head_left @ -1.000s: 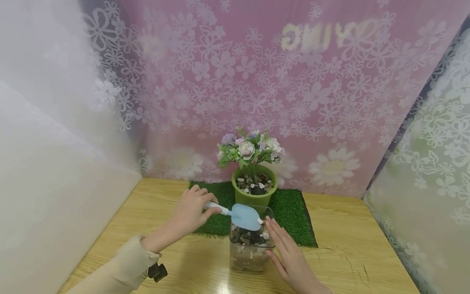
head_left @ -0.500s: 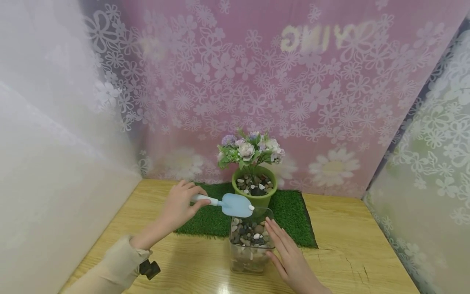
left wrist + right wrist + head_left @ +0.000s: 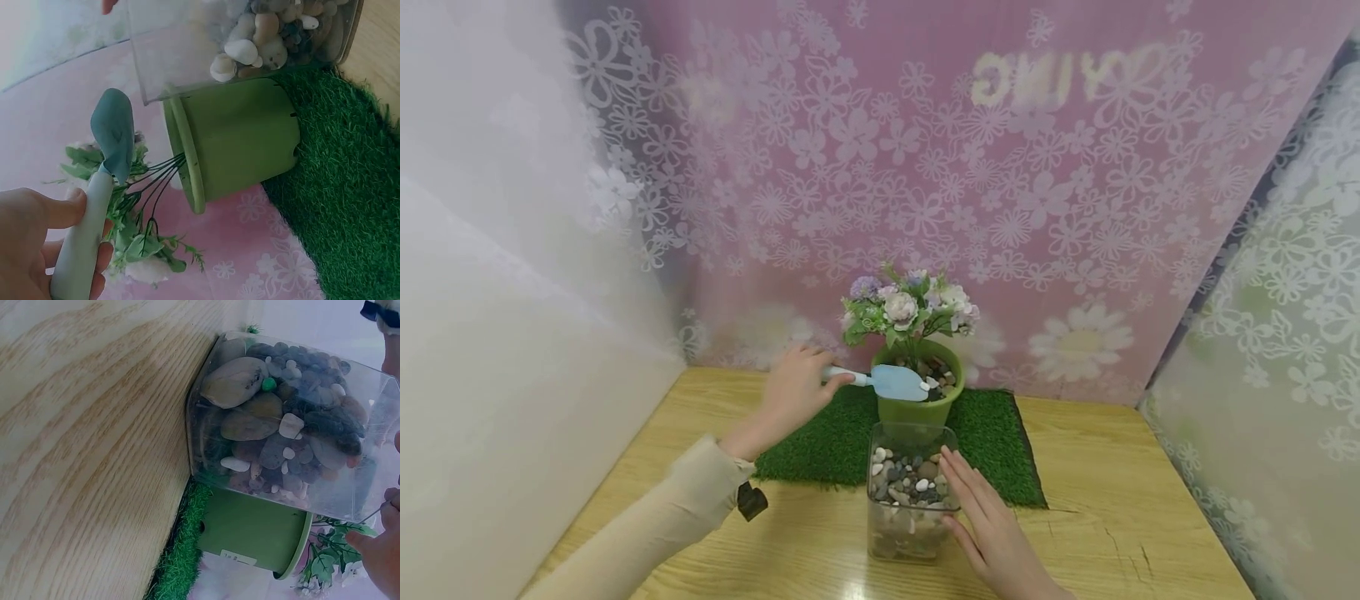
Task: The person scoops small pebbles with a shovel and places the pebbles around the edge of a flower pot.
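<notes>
My left hand (image 3: 797, 385) grips the white handle of a small light-blue garden trowel (image 3: 898, 382). The trowel's blade hangs over the front rim of a green flower pot (image 3: 917, 412), and a white pebble (image 3: 924, 386) shows at its tip. Stones lie inside the pot around a bunch of artificial flowers (image 3: 901, 310). In front stands a clear square container (image 3: 913, 533), partly filled with mixed pebbles (image 3: 275, 425). My right hand (image 3: 992, 525) rests its straight fingers against the container's right rim and side.
Under the pot lies a green artificial-grass mat (image 3: 1000, 442) on a wooden table (image 3: 1097, 492). A pink flower-print curtain (image 3: 850, 192) hangs close behind the pot. Pale panels flank the table at left (image 3: 512, 333) and right (image 3: 1277, 392).
My left hand has carried the trowel from above the clear container, first back and left, then right to the pot's rim. The right hand has stayed at the container.
</notes>
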Motion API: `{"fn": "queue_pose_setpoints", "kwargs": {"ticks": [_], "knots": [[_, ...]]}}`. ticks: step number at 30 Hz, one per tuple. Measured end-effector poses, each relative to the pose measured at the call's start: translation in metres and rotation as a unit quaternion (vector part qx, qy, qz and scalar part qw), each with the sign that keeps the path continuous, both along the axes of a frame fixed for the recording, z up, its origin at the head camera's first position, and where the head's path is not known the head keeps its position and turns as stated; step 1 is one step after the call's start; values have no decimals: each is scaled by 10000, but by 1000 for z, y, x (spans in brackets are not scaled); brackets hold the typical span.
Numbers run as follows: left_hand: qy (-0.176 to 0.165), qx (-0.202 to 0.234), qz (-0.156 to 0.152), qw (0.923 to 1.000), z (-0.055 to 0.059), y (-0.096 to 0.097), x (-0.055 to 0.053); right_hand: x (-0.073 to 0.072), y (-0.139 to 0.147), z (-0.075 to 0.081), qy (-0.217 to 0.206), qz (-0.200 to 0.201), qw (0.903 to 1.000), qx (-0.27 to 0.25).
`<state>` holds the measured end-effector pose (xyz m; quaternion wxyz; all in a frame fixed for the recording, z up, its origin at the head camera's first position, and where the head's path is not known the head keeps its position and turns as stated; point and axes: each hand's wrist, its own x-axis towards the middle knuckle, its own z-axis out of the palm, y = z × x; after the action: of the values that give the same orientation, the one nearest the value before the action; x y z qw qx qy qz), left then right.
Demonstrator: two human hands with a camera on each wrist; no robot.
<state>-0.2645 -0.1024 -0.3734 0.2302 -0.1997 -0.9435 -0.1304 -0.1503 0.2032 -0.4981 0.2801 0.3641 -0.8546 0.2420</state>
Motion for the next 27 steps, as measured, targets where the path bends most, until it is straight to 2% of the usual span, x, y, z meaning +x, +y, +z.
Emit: {"fn": "queue_pose_setpoints", "kwargs": {"ticks": [6,10,12,15,19,22,24,27], "knots": [[273,-410,163,9987,-6,26,-16,1,-1,1,7,46,10000,2],[524,-823,248,9949,-10,41,-26,1,-1,2,-15,20,10000,1],[673,-1059,242,9918,-11,47,-32,2,-1,2,-25,17,10000,-2],[1058,-1236,72,9866,-14,56,-37,2,-1,2,-56,-17,10000,32],[1613,-1464,-82,9760,-13,64,-41,3,-1,1,-71,-39,9999,68],[1863,-1546,-48,9702,-11,66,-41,3,-1,1,-68,-32,10000,52],[1896,-1455,-33,9710,-10,64,-41,3,0,1,-79,-41,10000,36],[1768,-1199,19,9769,-7,58,-38,3,0,2,-53,-43,10000,13]]}}
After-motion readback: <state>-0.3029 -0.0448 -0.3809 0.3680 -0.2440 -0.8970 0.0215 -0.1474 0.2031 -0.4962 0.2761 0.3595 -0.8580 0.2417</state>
